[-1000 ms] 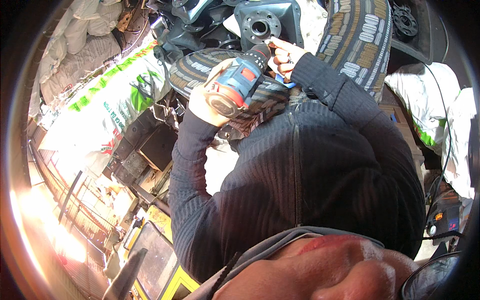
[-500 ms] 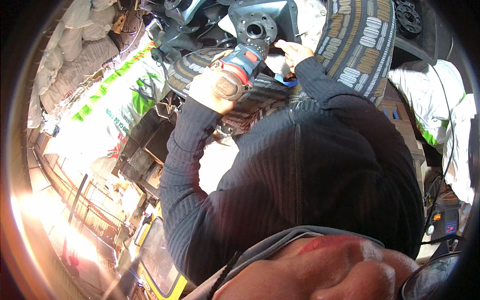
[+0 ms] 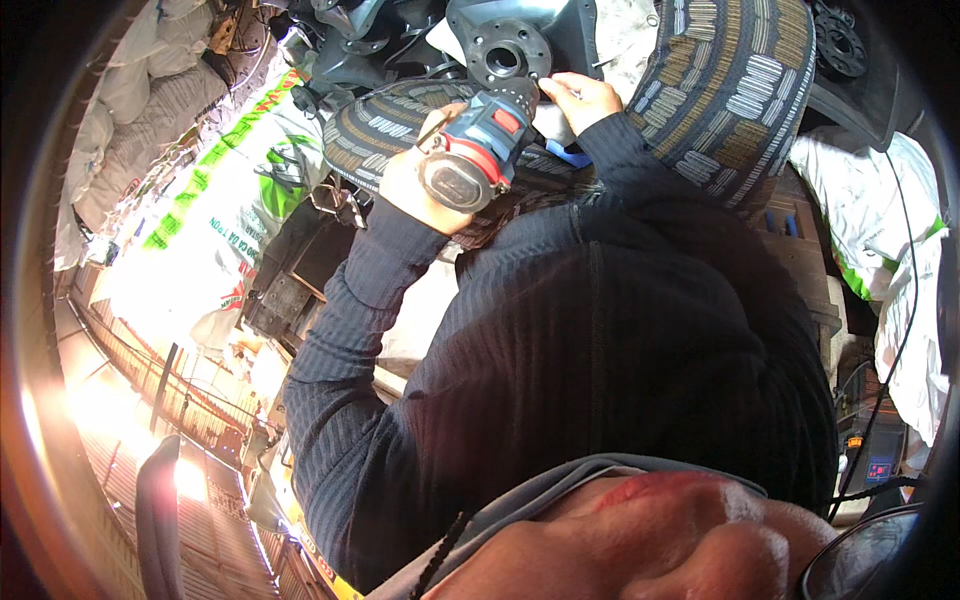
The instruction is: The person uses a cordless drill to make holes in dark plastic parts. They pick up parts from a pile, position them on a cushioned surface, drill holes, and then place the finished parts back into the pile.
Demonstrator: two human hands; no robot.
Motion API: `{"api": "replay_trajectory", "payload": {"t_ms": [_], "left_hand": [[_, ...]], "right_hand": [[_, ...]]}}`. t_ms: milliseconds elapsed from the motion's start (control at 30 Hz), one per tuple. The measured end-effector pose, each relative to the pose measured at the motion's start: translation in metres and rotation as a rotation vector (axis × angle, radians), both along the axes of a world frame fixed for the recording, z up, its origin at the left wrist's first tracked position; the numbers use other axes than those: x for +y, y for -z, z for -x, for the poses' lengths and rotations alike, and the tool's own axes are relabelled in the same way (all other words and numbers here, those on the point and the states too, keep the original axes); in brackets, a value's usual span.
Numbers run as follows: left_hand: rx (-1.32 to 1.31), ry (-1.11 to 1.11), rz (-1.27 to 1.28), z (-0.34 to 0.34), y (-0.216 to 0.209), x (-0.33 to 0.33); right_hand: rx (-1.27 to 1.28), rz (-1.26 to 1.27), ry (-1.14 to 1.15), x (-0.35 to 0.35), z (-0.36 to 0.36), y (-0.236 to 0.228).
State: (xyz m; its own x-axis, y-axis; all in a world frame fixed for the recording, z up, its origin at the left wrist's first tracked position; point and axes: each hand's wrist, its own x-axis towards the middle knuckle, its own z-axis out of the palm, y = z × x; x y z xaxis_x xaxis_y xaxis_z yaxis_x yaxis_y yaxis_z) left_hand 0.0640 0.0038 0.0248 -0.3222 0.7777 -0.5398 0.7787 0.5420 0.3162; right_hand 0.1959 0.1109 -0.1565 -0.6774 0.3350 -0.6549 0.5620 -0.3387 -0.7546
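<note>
A cordless drill (image 3: 478, 150) with a blue-grey and red body is gripped in my left hand (image 3: 408, 190), its rear end turned toward me. Its dark chuck reaches the rim of a round flange on a dark metal part (image 3: 545, 30). The flange has a large centre hole and smaller holes around it. Beside the chuck, my right hand (image 3: 592, 102) has thumb and forefinger drawn together at the flange's edge. Whatever small thing those fingertips hold cannot be made out. My patterned trouser legs (image 3: 725, 95) lie on both sides of the part.
More dark metal parts (image 3: 350, 18) are piled beyond at the far left. Another round flanged part (image 3: 842, 45) lies at the far right. White and green sacks (image 3: 235, 210) stand at left, with more white sacks (image 3: 870, 190) at right. A dark cable (image 3: 912, 290) hangs down the right side.
The whole view has shifted a little. My right fingertips are closer together by the flange's edge. The drill stays at the flange in my left hand, its rear turned slightly.
</note>
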Motion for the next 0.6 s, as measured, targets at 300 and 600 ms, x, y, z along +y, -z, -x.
{"api": "replay_trajectory", "payload": {"t_ms": [300,600], "left_hand": [[0.160,-0.019,0.175,-0.012,0.003,-0.008],[-0.002,-0.240,-0.127,-0.019,0.024,-0.048]], "right_hand": [[-0.021,-0.057,-0.012,0.001,0.002,0.009],[0.029,-0.637,-0.305,0.041,0.002,-0.008]]}}
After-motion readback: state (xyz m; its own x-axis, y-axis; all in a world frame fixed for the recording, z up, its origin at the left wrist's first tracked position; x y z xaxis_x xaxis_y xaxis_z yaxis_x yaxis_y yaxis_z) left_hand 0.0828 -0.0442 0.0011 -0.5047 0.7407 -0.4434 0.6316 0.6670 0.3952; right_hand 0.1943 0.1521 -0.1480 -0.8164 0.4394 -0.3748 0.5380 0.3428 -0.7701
